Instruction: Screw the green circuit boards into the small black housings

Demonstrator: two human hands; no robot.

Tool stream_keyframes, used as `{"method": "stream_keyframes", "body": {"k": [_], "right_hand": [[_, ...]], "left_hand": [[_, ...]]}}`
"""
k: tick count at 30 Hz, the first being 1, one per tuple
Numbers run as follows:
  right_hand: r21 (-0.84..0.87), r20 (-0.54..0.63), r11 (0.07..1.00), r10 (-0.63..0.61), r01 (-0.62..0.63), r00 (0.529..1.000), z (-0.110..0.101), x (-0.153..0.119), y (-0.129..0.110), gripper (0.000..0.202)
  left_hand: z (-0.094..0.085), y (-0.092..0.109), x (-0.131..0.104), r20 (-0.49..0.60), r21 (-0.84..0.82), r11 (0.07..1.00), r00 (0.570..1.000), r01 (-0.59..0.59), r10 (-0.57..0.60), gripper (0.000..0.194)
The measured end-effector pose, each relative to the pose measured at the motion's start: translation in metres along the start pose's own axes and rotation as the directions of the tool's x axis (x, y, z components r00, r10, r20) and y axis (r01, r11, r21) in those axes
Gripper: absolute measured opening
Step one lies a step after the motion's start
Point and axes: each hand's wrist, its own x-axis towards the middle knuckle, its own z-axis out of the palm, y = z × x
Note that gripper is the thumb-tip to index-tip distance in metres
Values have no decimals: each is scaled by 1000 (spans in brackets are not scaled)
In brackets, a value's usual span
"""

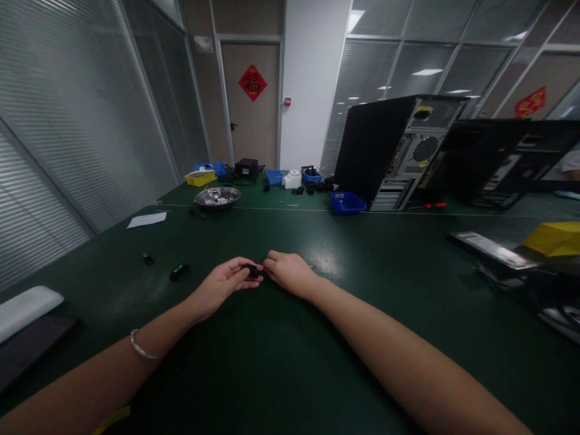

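Between the thumb and fingers of my left hand point(226, 279) is a small black part point(252, 271), too small to name. My right hand point(289, 273) rests just to its right, fingers curled and nearly touching the part. Whatever those fingers pinch is hidden behind the hand, though a thin pale tip point(310, 266) pokes out past its back. On the green table point(254, 362), left of my hands, lie a small black device point(179, 271) and a smaller dark piece point(147, 258).
Behind are a metal dish point(217, 197), a blue bin point(348, 203), a yellow tray point(200, 178) and a white paper point(147, 220). A black computer tower point(380, 151) stands back right. Metal hardware point(493, 250) and a yellow object point(555, 238) lie right; a white object point(29, 311) is left.
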Motion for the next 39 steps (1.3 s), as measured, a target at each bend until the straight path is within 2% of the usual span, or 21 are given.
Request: {"method": "stream_keyframes", "body": {"k": [5,9,12,17,26,39], "right_hand": [[101,-196,995,2,18,981,-2,-9,7,26],[202,-283,965,-108,170,953,-4,-10,-6,25],[248,-331,927,-191,281,924,-3,-12,-14,24],[277,-425,898,-205,343,881,-1,-14,-17,23],[271,-430,884,-242,380,870,1,-13,-18,22],[139,-271,922,-314,360,910,-6,-16,-21,23]], "left_hand": [[-1,1,2,19,-29,999,1000,15,-14,17],[-2,1,2,43,-38,999,999,19,-18,13],[-3,0,2,56,-45,999,998,17,-14,19],[-4,-1,0,74,-87,996,997,19,-13,20],[-5,-2,0,32,-165,986,999,20,-15,21],[-5,-2,1,6,-182,982,999,40,-40,20]]}}
